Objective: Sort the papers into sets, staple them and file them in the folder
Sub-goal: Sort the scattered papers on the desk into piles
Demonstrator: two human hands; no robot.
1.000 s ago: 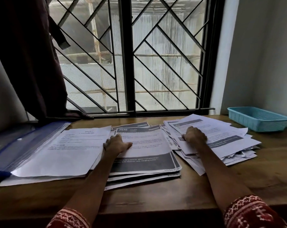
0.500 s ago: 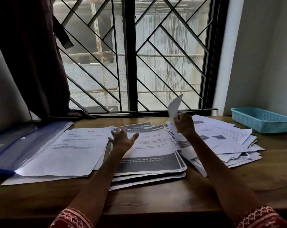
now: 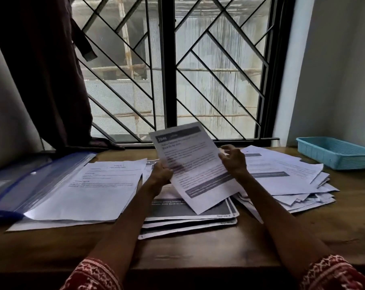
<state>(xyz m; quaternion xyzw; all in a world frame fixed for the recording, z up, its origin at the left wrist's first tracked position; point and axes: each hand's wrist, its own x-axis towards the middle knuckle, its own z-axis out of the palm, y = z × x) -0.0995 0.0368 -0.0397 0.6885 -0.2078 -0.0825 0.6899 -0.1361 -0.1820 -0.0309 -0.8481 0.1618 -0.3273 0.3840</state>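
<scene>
while the desk (image 3: 198, 254) carries three separate spreads of paper, the biggest hazard is the sets mixing: the loose heap on the right (image 3: 292, 185) is fanned and ragged, its lower sheets jutting toward the middle pile (image 3: 190, 218), and a sweep of the right forearm lying over its near edge could drag pages across or off the front edge. next in size, the left pile (image 3: 89, 193) lies partly under the flap of the blue folder (image 3: 20, 185) and just beside the middle pile, so a sheet dropped carelessly could slide onto the wrong set. the single sheet (image 3: 192, 164), headed 2946 like the middle pile below it as far as the blur lets me read, is held up tilted above that pile. the left hand (image 3: 160, 174) has its grip closed on the sheet's left edge; the right hand (image 3: 234, 160) touches the right edge with fingers spread and loosely curled, a slack grip, so i judge the page could buckle or swing if it lets go early. no stapler is visible; the teal tray (image 3: 334, 151) sits well apart on the right, its contents hidden.
</scene>
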